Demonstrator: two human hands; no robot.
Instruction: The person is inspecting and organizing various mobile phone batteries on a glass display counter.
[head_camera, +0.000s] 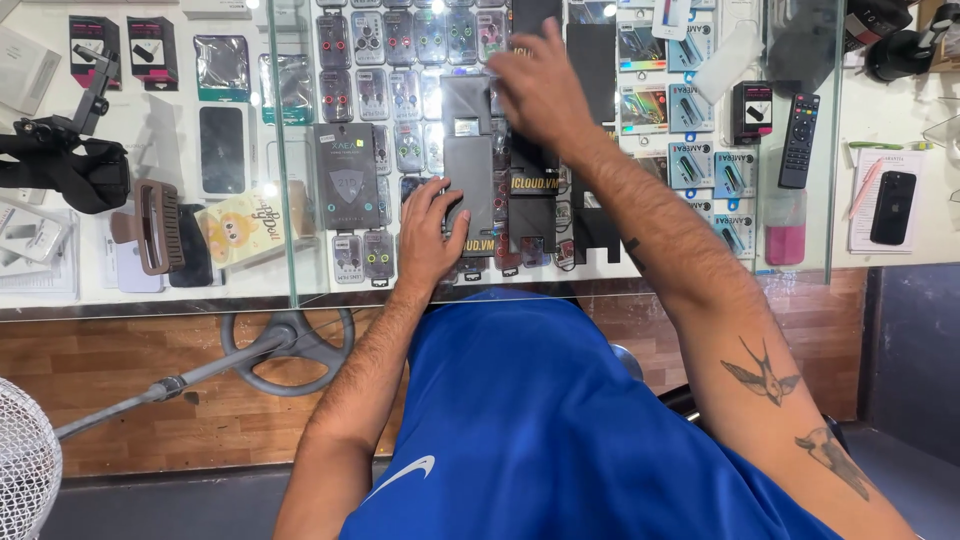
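Pinning the dark flat box (470, 165) on the glass counter (300, 270) with left hand (428, 235) grip pressed against its lower edge, right hand (540, 90) spread loosely just beyond, calls for steady, level pressure.

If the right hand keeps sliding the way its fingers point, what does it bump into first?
Probably nothing for a while. The right hand points toward the far edge of the glass counter, and the small packets beyond it sit under the glass. A long dark box is by the left hand.
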